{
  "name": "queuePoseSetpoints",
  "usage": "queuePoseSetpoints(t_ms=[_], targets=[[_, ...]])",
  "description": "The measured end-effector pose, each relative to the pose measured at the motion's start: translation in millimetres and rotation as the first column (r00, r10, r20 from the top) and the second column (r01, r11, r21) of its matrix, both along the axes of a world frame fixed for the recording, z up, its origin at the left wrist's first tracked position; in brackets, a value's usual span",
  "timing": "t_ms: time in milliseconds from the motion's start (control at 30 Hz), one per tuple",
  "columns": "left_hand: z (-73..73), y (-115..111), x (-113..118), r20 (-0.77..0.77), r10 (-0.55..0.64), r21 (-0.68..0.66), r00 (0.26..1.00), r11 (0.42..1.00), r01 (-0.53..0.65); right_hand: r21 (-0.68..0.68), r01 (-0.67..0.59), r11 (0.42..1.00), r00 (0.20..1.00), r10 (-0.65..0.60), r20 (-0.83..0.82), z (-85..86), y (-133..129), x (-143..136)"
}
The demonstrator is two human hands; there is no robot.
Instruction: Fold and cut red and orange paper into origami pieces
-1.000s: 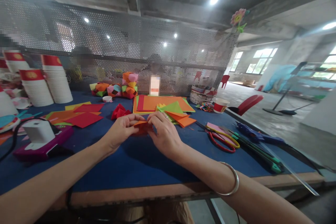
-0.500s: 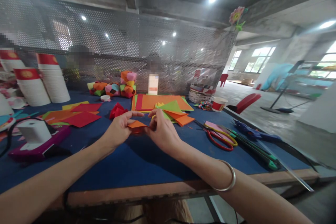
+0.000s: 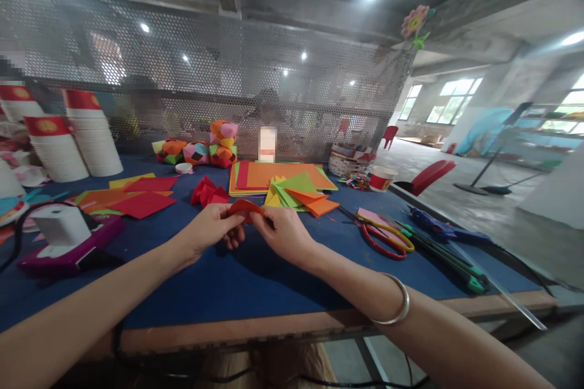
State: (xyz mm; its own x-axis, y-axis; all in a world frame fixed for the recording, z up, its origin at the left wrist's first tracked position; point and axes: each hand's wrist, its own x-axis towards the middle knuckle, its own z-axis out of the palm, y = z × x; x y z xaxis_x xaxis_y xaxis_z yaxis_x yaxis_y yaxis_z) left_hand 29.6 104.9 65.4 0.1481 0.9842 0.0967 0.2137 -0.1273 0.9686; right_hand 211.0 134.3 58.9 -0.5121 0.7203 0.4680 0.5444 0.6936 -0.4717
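Observation:
Both my hands pinch a small orange paper piece (image 3: 246,206) above the blue table. My left hand (image 3: 214,228) holds its left side, thumb on top and fingers curled beneath. My right hand (image 3: 285,231) grips the right end between thumb and fingers. A red folded paper shape (image 3: 208,191) lies just beyond my left hand. Behind my right hand are green folded papers (image 3: 296,185), with yellow and orange ones (image 3: 322,205) beside them. A stack of coloured sheets (image 3: 283,175) sits farther back.
Stacked paper cups (image 3: 93,140), a purple power strip (image 3: 75,249) and loose red sheets (image 3: 145,203) are at left. Scissors (image 3: 387,240), a green cutter (image 3: 449,264), a blue glue gun (image 3: 442,228) and a cup (image 3: 382,179) are at right. Paper balls (image 3: 223,144) stand behind.
The orange paper has been raised and tilted, now looking curved between my hands. My left fingers have curled under it, and my right fingers have closed onto its edge.

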Motion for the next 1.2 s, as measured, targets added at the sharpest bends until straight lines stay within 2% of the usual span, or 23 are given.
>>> queuePoseSetpoints(t_ms=[233,500,867,1200], targets=[[3.1,-1.3,1.3,-0.011,-0.02,0.015,1.0,1.0,0.02,-0.026,-0.011,1.0,1.0,0.011,-0.01,1.3,0.3,0.7],[-2.5,-0.3,6.4,-0.022,-0.009,0.07,1.0,0.997,0.01,-0.008,-0.027,1.0,0.999,0.026,-0.026,-0.4,2.5,1.5],[7.8,-5.1,1.4,-0.05,0.034,0.172,0.998,0.985,-0.025,-0.176,-0.021,0.984,0.971,-0.022,-0.237,3.1,5.6,3.6],[3.4,0.9,1.1,-0.05,0.02,0.227,0.999,0.974,-0.008,-0.277,-0.094,0.956,0.947,0.0,-0.32,0.1,7.0,2.7]])
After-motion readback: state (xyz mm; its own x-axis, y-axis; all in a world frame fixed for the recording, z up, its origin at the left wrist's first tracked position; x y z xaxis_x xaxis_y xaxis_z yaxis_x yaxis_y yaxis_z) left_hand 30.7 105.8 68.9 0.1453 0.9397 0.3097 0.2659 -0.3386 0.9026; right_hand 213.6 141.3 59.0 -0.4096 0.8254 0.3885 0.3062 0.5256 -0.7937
